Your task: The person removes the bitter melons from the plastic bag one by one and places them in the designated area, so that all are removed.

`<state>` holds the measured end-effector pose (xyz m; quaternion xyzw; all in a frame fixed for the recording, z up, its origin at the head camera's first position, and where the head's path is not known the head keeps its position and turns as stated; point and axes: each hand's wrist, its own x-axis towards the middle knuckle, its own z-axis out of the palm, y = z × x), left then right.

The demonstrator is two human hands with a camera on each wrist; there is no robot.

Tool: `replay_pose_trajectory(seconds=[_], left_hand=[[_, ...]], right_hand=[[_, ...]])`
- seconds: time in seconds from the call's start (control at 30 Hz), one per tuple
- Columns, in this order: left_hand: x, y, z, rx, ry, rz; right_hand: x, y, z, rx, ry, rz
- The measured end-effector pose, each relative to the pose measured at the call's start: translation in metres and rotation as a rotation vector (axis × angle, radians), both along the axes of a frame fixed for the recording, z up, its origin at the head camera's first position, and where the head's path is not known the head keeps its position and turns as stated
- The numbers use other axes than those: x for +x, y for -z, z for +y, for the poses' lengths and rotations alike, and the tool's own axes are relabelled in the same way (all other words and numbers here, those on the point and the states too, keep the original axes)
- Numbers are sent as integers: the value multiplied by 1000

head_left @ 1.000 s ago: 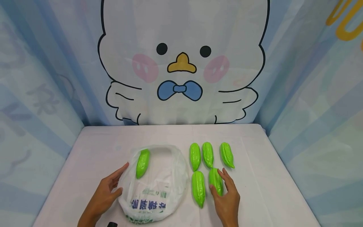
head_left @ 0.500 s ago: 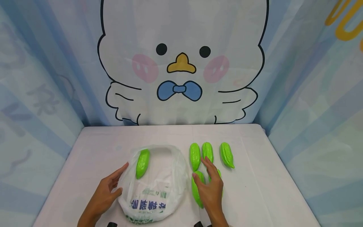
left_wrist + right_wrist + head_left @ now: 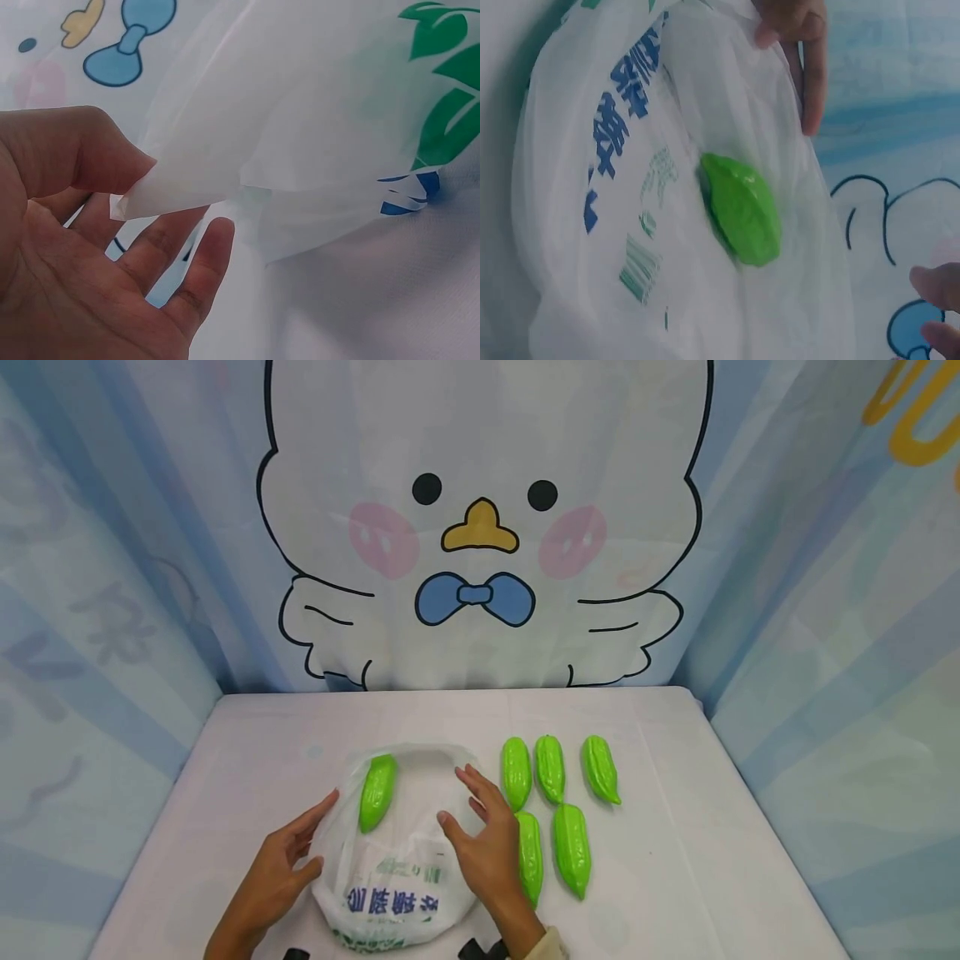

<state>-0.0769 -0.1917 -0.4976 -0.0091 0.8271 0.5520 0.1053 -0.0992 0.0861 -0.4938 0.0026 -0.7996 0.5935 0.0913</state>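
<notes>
A white plastic bag with blue and green print lies spread on the table, its mouth facing up. Inside its upper left part rests a green, ridged star fruit. My left hand pinches the bag's left edge between thumb and index finger, as the left wrist view shows. Over the bag's right rim hangs my right hand, fingers spread and holding nothing; two fingertips appear at the right wrist view's edge. Several more star fruits lie right of the bag, one partly hidden behind the right hand.
A white cloth covers the table. Behind it hangs a curtain printed with a cartoon bird, and patterned curtains flank both sides. Small dark wrist-worn pieces show at the bottom edge.
My right hand has moved left from the lower right star fruit, past its neighbour, to the bag's right rim, carrying nothing. The left hand, the bag and the star fruits have stayed put.
</notes>
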Motion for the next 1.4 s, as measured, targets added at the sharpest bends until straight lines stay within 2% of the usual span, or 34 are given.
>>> replay_pose_trajectory(seconds=[0.23, 0.43, 0.73, 1.1, 1.23, 1.4], left_hand=[[0, 0, -2, 15, 6, 0], [-1, 1, -3, 15, 8, 10], [-1, 0, -3, 35, 10, 6], [-3, 1, -1, 33, -1, -10], [-2, 1, -1, 33, 2, -4], [-1, 0, -2, 30, 4, 6]], right_hand=[[-5, 6, -32, 0, -124, -12], [-15, 11, -56, 8, -174, -23], [-35, 20, -79, 82, -214, -35], [-47, 28, -92, 241, -208, -120], [-51, 30, -92, 272, -199, -120], [-56, 30, -94, 261, -163, -109]])
